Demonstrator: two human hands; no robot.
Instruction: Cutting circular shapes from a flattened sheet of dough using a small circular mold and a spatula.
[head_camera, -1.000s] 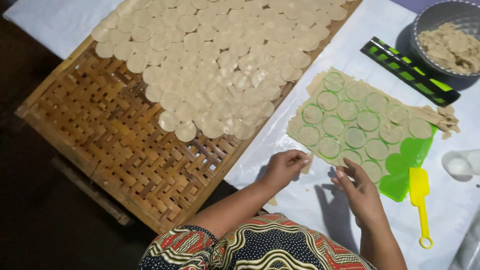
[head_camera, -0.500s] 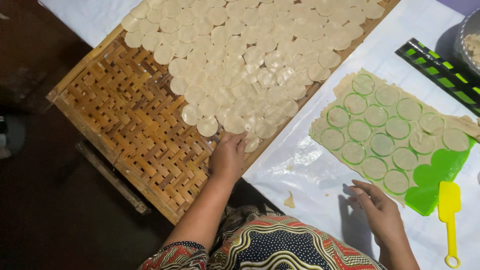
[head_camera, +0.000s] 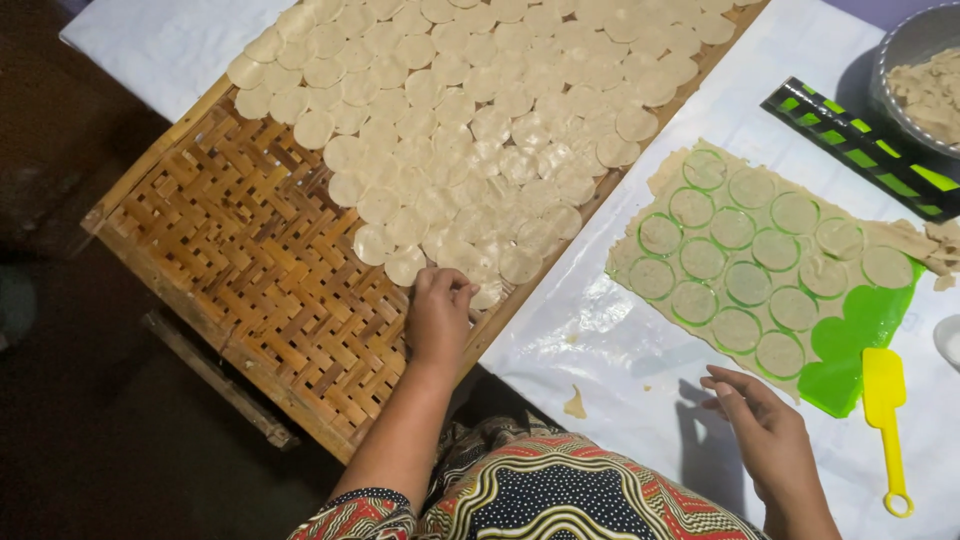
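Observation:
My left hand (head_camera: 438, 312) rests fingers-down on the woven bamboo tray (head_camera: 230, 270), at the near edge of a spread of several pale dough discs (head_camera: 470, 130); its fingertips pinch at a disc (head_camera: 487, 293) there. My right hand (head_camera: 762, 428) hovers empty with fingers apart over the white sheet (head_camera: 620, 360), just below a rolled dough sheet (head_camera: 770, 250) cut into circles on a green mat (head_camera: 850, 340).
A yellow spatula (head_camera: 884, 412) lies right of my right hand. A black-and-green striped strip (head_camera: 860, 145) and a metal bowl of dough scraps (head_camera: 925, 75) sit at the far right. A small dough scrap (head_camera: 574, 403) lies on the sheet. Dark floor lies left of the tray.
My left hand went from the cut dough sheet across to the bamboo tray and set its fingers down at the edge of the discs. My right hand drew back from the dough.

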